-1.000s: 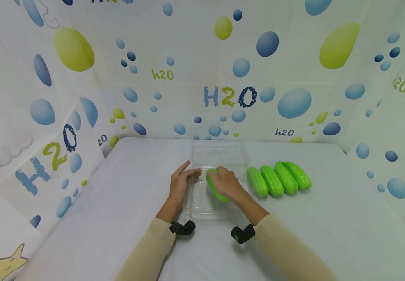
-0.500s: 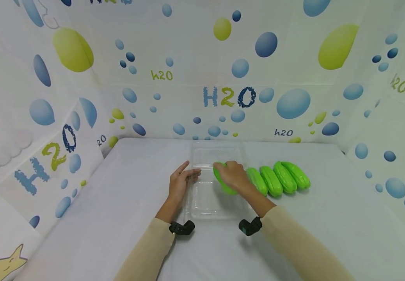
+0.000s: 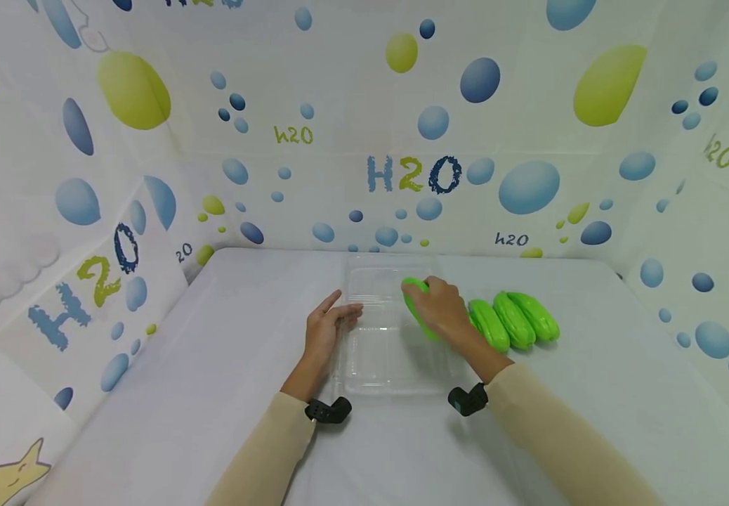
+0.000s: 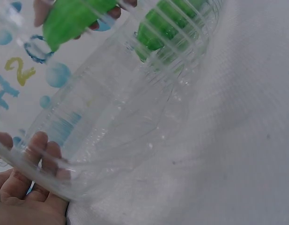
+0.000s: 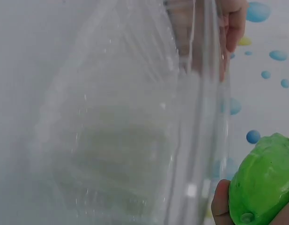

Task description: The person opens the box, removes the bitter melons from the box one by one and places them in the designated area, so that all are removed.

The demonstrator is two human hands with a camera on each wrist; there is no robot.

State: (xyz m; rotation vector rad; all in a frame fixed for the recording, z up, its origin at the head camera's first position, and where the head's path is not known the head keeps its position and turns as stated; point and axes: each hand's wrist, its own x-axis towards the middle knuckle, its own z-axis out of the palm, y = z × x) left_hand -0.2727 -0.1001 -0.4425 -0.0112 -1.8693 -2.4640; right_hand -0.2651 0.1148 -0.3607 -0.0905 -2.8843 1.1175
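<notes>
My right hand (image 3: pixel 440 306) grips a bright green, ridged, oblong fruit (image 3: pixel 414 299), tilted over the right part of a clear plastic container (image 3: pixel 371 386). In the right wrist view the fruit (image 5: pixel 263 183) shows a small nub at its end, with fingers on both sides. My left hand (image 3: pixel 323 334) rests at the container's left rim, its fingers mostly straight. In the left wrist view the left fingers (image 4: pixel 39 159) overlap the clear rim. Similar green fruits (image 3: pixel 516 323) lie in a row right of the container, part of the row hidden by my right hand.
The container's clear lid (image 3: pixel 392 274) extends behind its base, toward the back of the table. A white cloth (image 3: pixel 244 351) covers the table, and a printed curtain (image 3: pixel 339 91) with blue and yellow drops hangs behind and at both sides.
My right hand has carried the green fruit rightward and a little farther back, from over the container's middle to its right side. My left hand has stayed at the rim.
</notes>
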